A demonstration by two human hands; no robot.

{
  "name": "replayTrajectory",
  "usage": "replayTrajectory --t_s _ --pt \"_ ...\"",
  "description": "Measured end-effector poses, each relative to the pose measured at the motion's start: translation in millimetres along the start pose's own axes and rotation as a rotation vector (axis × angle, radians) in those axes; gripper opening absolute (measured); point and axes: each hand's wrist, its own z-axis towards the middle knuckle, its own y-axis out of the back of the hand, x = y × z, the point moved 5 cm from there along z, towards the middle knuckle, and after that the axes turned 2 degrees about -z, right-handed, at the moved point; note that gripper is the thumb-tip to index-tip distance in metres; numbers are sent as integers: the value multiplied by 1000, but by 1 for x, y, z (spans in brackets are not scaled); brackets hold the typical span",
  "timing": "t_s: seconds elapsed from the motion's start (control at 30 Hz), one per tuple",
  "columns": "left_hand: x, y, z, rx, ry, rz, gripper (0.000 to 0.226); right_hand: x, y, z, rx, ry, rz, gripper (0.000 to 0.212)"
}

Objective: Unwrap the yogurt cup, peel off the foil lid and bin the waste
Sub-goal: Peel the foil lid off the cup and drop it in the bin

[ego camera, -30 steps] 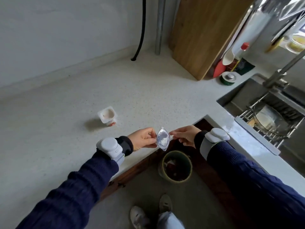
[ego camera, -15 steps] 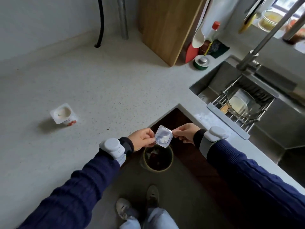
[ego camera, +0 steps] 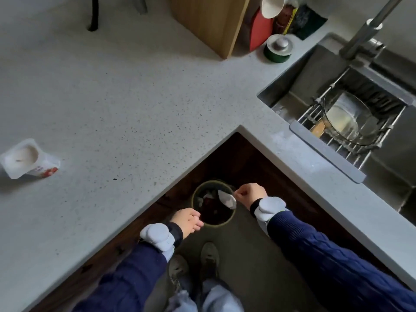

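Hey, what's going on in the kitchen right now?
A person stands at the counter corner, binning rubbish. Their right hand pinches the peeled foil lid over the open bin on the floor. The left hand hangs beside the bin's rim, holding nothing visible. The opened yogurt cup sits on the counter, far left.

Yogurt cup (ego camera: 27, 159) on counter (ego camera: 135, 104) far left; bin (ego camera: 229, 218) on floor below the counter's inner corner.

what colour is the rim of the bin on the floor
Olive green, around a dark inside; the bin's rim shows best in the head view.
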Motion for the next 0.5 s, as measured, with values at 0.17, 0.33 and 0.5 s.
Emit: replayTrajectory --t_s 0.17,0.33,0.5 --pt "41 -18 36 15 49 -10 32 -35 -61 42 61 -38 45 19" --pt "77 -32 73 34 106 -46 29 -51 -107 75 117 25 175 28" --pt "96 -39 101 44 129 -74 29 -49 -135 96 53 191 271 40"
